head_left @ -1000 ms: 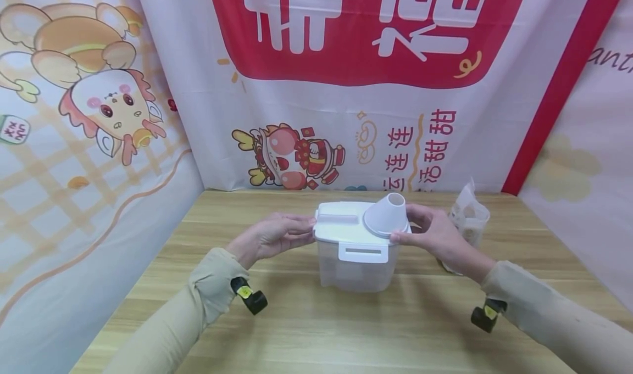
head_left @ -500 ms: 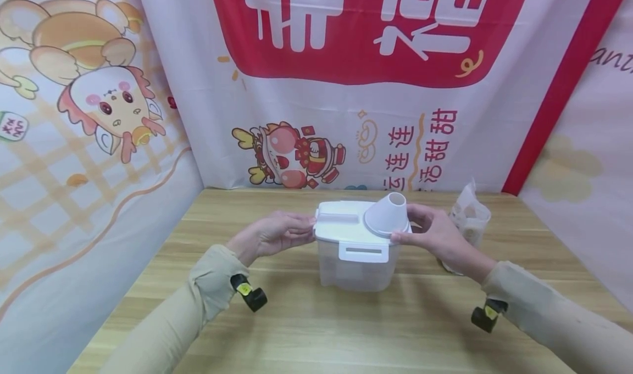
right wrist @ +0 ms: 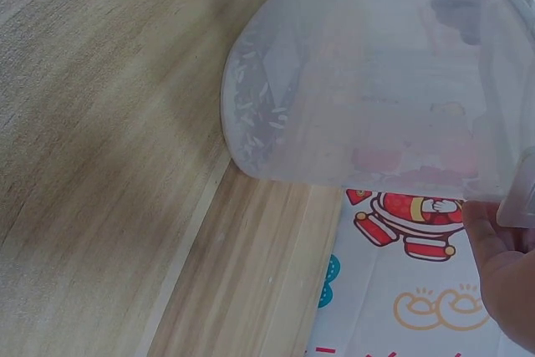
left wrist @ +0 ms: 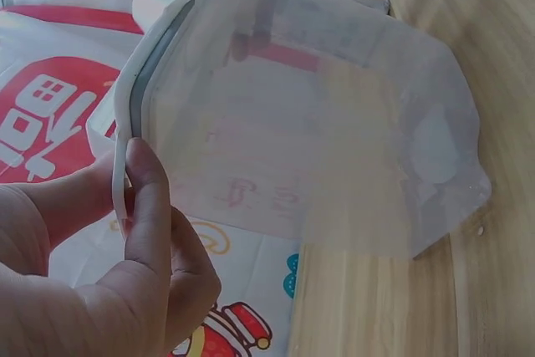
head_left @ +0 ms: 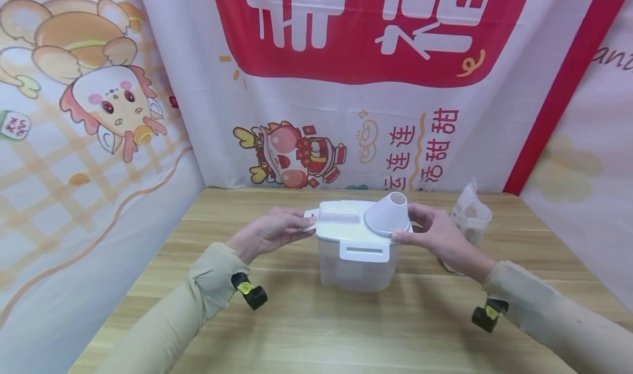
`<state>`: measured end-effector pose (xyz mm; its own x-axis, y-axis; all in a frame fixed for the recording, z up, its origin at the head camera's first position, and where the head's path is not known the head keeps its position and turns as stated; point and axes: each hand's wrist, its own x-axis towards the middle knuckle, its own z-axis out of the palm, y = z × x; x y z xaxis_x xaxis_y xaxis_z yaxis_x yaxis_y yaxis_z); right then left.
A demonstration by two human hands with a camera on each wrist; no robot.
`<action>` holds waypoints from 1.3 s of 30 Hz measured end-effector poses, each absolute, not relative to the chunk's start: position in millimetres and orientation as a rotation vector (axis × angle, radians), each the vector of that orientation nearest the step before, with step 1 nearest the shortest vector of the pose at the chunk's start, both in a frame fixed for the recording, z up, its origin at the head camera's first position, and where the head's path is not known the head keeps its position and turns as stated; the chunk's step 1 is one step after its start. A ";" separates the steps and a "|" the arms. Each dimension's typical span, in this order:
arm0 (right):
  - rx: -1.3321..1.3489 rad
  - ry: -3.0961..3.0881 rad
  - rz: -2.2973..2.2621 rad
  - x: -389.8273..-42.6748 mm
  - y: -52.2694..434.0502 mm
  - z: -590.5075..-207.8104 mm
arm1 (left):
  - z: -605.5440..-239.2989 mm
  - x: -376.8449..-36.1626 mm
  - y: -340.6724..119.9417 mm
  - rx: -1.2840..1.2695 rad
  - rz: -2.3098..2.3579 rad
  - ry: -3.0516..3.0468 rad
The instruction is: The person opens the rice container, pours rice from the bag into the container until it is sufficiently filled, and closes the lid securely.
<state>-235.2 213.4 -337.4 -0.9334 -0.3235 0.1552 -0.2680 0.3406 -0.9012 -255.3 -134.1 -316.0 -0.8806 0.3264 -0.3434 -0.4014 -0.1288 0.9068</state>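
Printed banners with red panels, white characters and cartoon figures are hanging around a light wooden table (head_left: 306,330) on three sides. A translucent plastic storage container (head_left: 353,269) is standing on the table near its middle, closed by a white lid (head_left: 341,228). A white funnel (head_left: 388,215) is sitting narrow end up on the right part of that lid. The wrist views are showing the container's cloudy walls, with a few rice grains clinging inside near the bottom.

The left hand (head_left: 269,234) is pinching a side latch (head_left: 311,222) at the lid's left edge, thumb and curled fingers closed on the thin white flap, which is standing a little out from the lid. The right hand (head_left: 437,236) is holding the container's right side, fingers curled round the lid's edge just beside the funnel's base.

A clear bag (head_left: 470,220) with pale contents is standing on the table just behind the right hand, near the far right corner. Both forearms are wearing beige sleeves, with small black cameras strapped under the wrists.
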 end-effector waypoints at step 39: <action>-0.519 2.476 -1.743 -236.5 212.6 -334.2 | -317.0 -242.3 -115.5 0.651 1.648 2.657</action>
